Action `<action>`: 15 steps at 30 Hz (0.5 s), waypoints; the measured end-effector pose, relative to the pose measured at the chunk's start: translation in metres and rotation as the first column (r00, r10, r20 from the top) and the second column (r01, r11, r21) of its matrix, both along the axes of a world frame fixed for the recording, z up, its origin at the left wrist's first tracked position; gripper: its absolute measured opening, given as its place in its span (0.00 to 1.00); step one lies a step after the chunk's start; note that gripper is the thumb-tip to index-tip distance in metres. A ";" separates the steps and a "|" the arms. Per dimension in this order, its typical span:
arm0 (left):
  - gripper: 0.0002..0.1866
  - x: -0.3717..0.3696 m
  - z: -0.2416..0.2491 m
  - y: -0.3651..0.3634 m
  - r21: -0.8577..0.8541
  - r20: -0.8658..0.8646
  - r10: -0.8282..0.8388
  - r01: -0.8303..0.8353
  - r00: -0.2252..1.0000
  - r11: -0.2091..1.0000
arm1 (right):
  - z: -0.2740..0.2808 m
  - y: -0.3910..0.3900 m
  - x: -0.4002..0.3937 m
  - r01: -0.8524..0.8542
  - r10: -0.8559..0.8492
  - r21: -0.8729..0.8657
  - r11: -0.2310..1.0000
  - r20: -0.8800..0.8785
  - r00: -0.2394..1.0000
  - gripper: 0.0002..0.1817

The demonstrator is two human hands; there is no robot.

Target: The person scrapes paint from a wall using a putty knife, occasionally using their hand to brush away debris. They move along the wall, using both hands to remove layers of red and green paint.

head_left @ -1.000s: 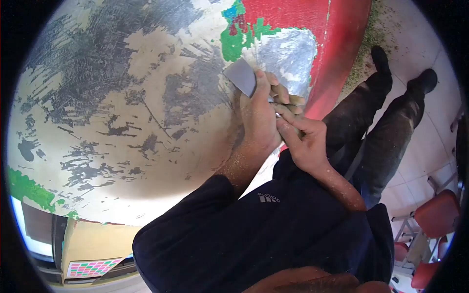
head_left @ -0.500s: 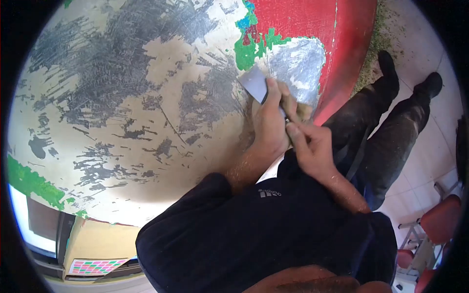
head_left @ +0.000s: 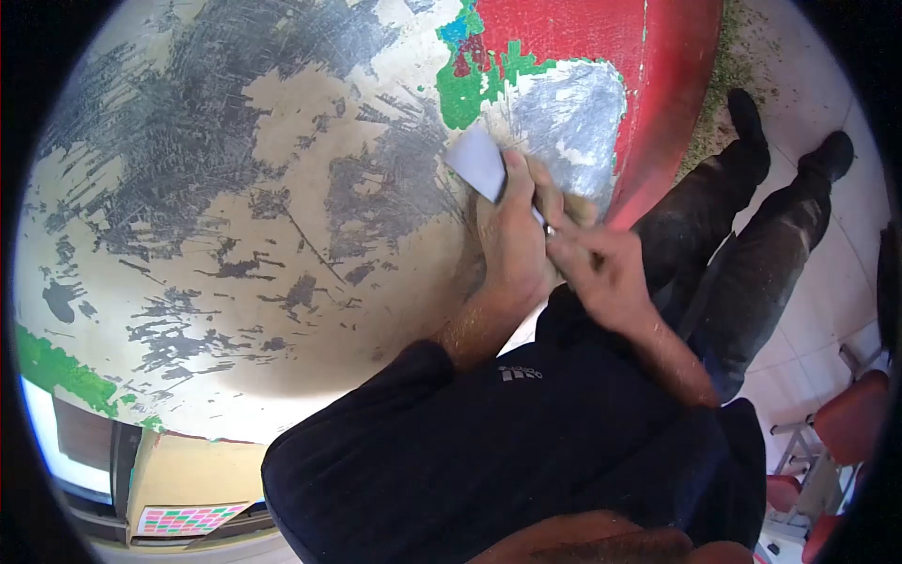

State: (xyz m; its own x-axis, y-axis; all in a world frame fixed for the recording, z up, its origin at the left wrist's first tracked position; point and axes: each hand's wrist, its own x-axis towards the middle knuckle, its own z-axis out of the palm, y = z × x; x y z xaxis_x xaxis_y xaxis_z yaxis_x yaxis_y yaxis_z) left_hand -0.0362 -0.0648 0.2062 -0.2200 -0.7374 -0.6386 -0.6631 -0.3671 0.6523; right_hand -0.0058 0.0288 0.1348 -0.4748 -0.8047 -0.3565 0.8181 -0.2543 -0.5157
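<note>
A paint scraper (head_left: 477,162) with a broad, light grey metal blade rests at a slant on a large curved painted surface (head_left: 310,211). My left hand (head_left: 515,230) is wrapped around it just behind the blade, fingers along its far side. Close behind, my right hand (head_left: 601,273) is closed at the handle end, nearer my body. Most of the handle is hidden by my fingers. Around the blade the surface shows cream paint, scratched grey patches and a ragged green patch (head_left: 460,101). A shiny bare patch (head_left: 568,113) lies just beyond my hands.
Red paint (head_left: 564,33) covers the far right of the curved surface. Paint flakes (head_left: 728,103) litter the tiled floor (head_left: 817,310) beside its edge. My outstretched legs (head_left: 742,273) lie at the right. Red chairs (head_left: 850,423) stand at lower right.
The view has shifted slightly, moving the surface leftward in it. The blade sits a little further left and is turned slightly. My right fingers are more curled at the handle end.
</note>
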 end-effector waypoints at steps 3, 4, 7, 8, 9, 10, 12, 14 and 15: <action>0.16 -0.045 0.005 -0.009 -0.187 -0.071 -0.047 0.033 0.996 0.982 | 0.011 -0.025 -0.038 0.132 -0.121 -0.067 0.989 0.149 0.981 0.14; 0.16 -0.039 0.007 -0.010 -0.133 -0.096 -0.030 0.017 0.995 0.991 | 0.009 -0.018 -0.041 -0.006 0.011 0.042 0.999 -0.107 0.994 0.13; 0.16 0.007 0.006 -0.001 -0.026 0.054 -0.016 0.017 0.998 1.000 | 0.011 -0.001 -0.003 0.000 0.005 -0.037 0.999 0.136 0.991 0.13; 0.16 0.010 0.006 -0.002 0.025 -0.004 -0.001 0.001 1.000 1.000 | 0.013 -0.002 -0.004 0.032 -0.032 0.000 0.999 0.103 0.994 0.13; 0.16 0.000 0.008 -0.002 -0.002 0.003 0.003 -0.003 1.000 1.000 | 0.016 -0.005 -0.008 0.065 -0.067 0.037 0.997 0.068 0.995 0.13; 0.16 -0.025 0.006 -0.006 -0.027 -0.007 -0.009 0.009 1.000 1.000 | 0.015 -0.011 -0.025 0.075 -0.077 0.071 0.995 0.034 0.996 0.13; 0.16 -0.053 0.003 -0.010 -0.116 -0.031 -0.022 0.018 0.999 0.993 | 0.012 -0.026 -0.039 0.124 -0.129 0.065 0.990 0.077 0.989 0.11; 0.17 -0.029 0.003 -0.006 0.000 -0.014 -0.019 0.019 1.000 1.000 | 0.010 -0.008 -0.028 0.001 -0.005 0.086 0.996 0.042 0.999 0.11; 0.17 -0.010 0.002 -0.004 0.064 0.010 -0.020 0.020 1.000 0.998 | 0.012 0.003 -0.018 -0.060 0.056 0.104 0.993 0.039 0.998 0.11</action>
